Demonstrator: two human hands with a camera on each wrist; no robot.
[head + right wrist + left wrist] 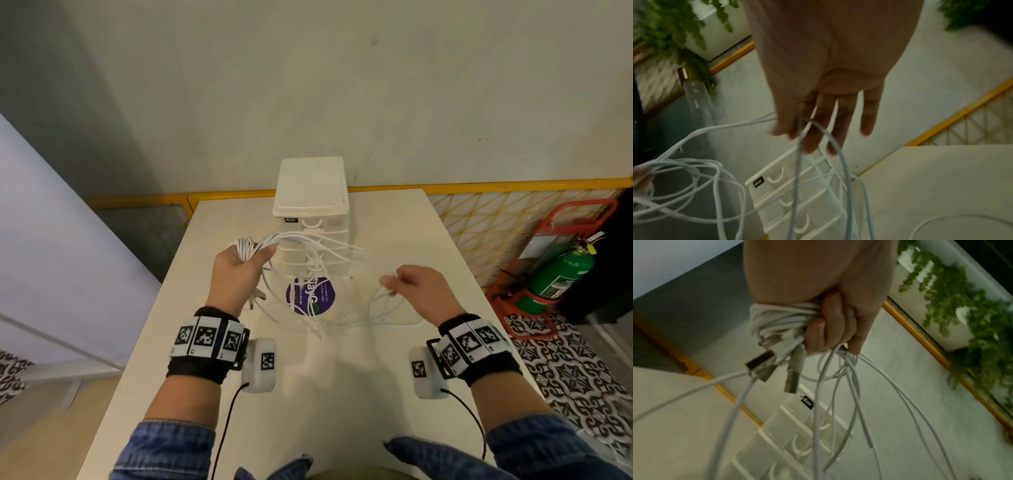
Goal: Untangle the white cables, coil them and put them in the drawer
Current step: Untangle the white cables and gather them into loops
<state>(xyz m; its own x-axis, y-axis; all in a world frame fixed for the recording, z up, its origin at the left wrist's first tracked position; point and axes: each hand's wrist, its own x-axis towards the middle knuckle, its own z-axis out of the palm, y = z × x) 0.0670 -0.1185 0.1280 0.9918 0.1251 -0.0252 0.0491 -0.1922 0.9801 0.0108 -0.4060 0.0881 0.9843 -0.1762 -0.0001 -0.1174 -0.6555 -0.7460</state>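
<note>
Left hand (239,270) grips bundled white cables (301,246); right hand (416,289) pinches one strand before the white plastic drawer tower (311,192) on the cream desk (342,377).

Black label (806,402) reading "abox" on the white drawer unit (310,219).

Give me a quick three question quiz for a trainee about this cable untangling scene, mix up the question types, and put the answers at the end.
1. True or false: the left hand grips a bundle of white cables.
2. Multiple choice: the drawer unit stands on the table
A) at the far edge, drawers shut
B) at the near edge, top drawer open
C) on the floor
3. Fill in: the right hand pinches a single cable ____ the table.

Key: 1 true; 2 A; 3 above
</note>
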